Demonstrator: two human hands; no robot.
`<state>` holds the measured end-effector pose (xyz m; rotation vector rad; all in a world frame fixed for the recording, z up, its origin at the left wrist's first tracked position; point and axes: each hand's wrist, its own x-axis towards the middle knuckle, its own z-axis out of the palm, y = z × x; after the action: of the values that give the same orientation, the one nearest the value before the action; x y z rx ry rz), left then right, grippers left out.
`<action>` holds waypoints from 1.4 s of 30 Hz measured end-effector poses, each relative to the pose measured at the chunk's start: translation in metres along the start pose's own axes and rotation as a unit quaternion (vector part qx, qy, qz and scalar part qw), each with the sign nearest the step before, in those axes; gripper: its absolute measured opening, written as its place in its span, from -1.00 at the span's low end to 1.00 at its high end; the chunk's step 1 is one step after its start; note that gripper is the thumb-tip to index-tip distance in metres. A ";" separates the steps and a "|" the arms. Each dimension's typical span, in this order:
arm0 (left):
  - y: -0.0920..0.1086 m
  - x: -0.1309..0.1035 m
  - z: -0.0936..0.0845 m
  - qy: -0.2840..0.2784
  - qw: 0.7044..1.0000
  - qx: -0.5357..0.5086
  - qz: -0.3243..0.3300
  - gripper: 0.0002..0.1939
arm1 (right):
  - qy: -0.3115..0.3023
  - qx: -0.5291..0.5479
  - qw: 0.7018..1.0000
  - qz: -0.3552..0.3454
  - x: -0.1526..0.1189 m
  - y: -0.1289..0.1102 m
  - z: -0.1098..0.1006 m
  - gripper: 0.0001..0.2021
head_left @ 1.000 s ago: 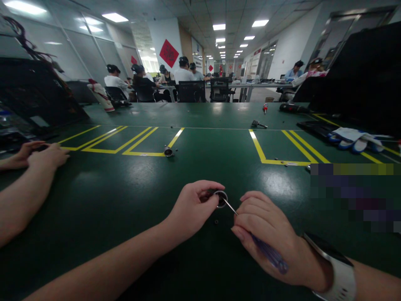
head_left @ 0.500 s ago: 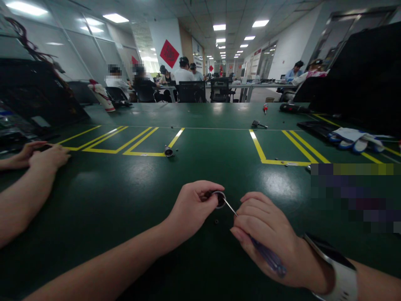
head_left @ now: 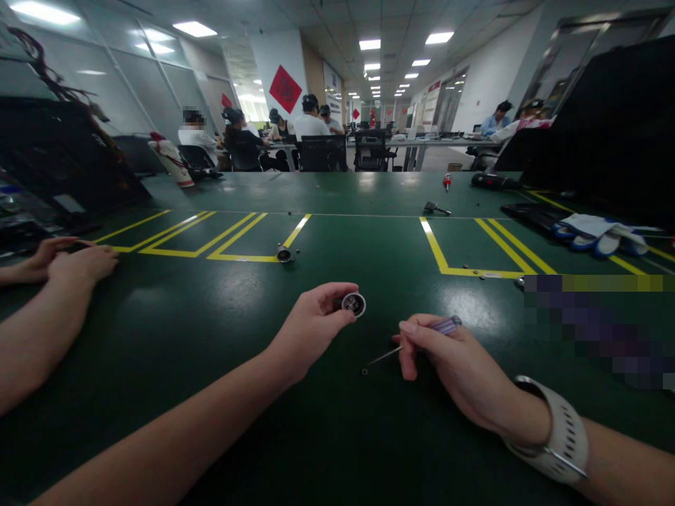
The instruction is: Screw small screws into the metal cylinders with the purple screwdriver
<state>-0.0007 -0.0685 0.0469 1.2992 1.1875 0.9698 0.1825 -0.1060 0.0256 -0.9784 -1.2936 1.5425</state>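
Between thumb and fingers, my left hand [head_left: 316,323] grips a small round metal cup-shaped part [head_left: 354,304]. Its open end faces me, and some detail shows inside that is too small to name. To the right, my right hand [head_left: 437,351] pinches a screwdriver [head_left: 444,325] with a clear purple handle and a thin metal shaft. The shaft slants down to the left, its tip close to a small dark ring-like piece [head_left: 364,372] on the green table [head_left: 211,393]. Whether the tip touches that piece I cannot tell.
A similar metal cup [head_left: 283,253] lies by the yellow tape at mid-left. Farther back are a dark metal part [head_left: 435,208] and a red tool [head_left: 447,183]. Gloves [head_left: 601,234] rest at right. Another person's hands [head_left: 79,263] are at the left edge.
The screwdriver has left the cup's opening and swung down toward the small ring on the table. My left hand has raised the cup slightly, away and to the left. My right hand has turned over.
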 end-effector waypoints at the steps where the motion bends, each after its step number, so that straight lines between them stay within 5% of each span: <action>1: 0.000 0.000 0.000 0.000 1.000 -0.001 -0.007 -0.64 | -0.005 -0.003 1.000 0.002 -0.001 0.001 0.000 -0.70; 12: 0.001 -0.001 0.001 -0.014 0.999 -0.027 -0.025 -0.65 | -0.043 -0.212 0.976 -0.039 -0.006 -0.010 0.003 -0.65; 17: 0.000 -0.001 0.001 -0.022 0.999 -0.038 -0.024 -0.64 | 0.001 -0.348 0.918 -0.189 -0.015 -0.009 0.009 -0.67; 26: 0.002 -0.003 0.003 -0.021 0.999 -0.029 -0.021 -0.72 | 0.011 -0.319 0.868 -0.381 -0.022 -0.008 0.007 -0.83; 35: 0.003 -0.012 0.011 -0.025 0.999 -0.037 -0.028 -0.73 | -0.028 -0.411 0.851 -0.325 -0.019 -0.006 0.012 -0.87; 42: -0.002 -0.013 0.013 -0.020 0.999 -0.044 -0.021 -0.74 | -0.057 -0.439 0.826 -0.350 -0.019 -0.005 0.012 -0.90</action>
<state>0.0093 -0.0838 0.0450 1.2148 1.1251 0.9514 0.1776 -0.1276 0.0330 -0.7646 -2.2111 0.3938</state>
